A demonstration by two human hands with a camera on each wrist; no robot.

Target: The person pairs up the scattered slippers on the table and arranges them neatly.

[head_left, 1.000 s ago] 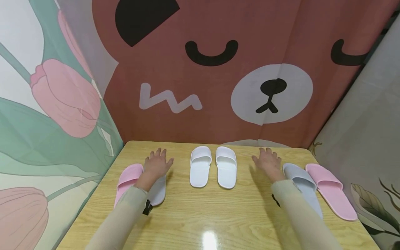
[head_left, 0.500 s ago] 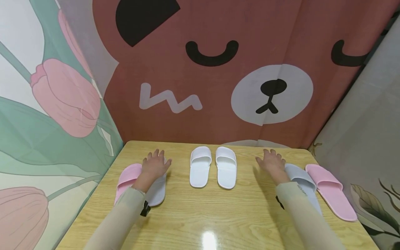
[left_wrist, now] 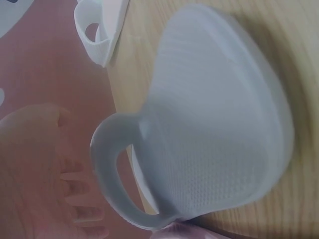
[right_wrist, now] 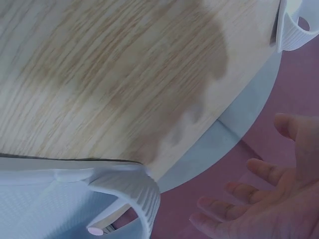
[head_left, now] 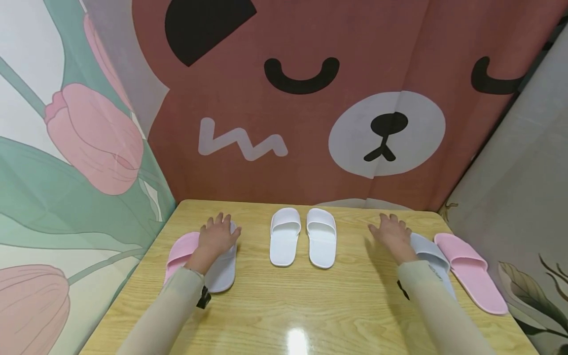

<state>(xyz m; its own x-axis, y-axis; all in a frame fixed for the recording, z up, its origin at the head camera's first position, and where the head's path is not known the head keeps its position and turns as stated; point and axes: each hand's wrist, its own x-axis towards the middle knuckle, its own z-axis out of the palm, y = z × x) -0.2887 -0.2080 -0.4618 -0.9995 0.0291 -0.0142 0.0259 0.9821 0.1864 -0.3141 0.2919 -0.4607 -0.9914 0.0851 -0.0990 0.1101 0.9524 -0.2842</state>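
My left hand [head_left: 216, 236] hovers with spread fingers over the left grey slipper [head_left: 223, 271], holding nothing; that slipper also fills much of the left wrist view. Just left of it lies a pink slipper [head_left: 181, 254], partly covered by my forearm. On the other side, my right hand [head_left: 391, 235] hangs in the air with fingers apart, beside the right grey slipper [head_left: 428, 249], which my sleeve partly hides. A second pink slipper [head_left: 472, 276] lies to its right. Between the hands sit two white slippers, a left one [head_left: 284, 244] and a right one [head_left: 321, 244], side by side.
All the slippers lie on a wooden table [head_left: 306, 301]. A brown curtain [head_left: 244, 182] with a bear print hangs behind its far edge. Printed cloths flank it, a tulip one [head_left: 93, 138] at left and a grey one [head_left: 523, 197] at right.
Both hands have drifted slightly outward, the left one to the left and the right one to the right over its grey slipper's side. The slippers have stayed in place.
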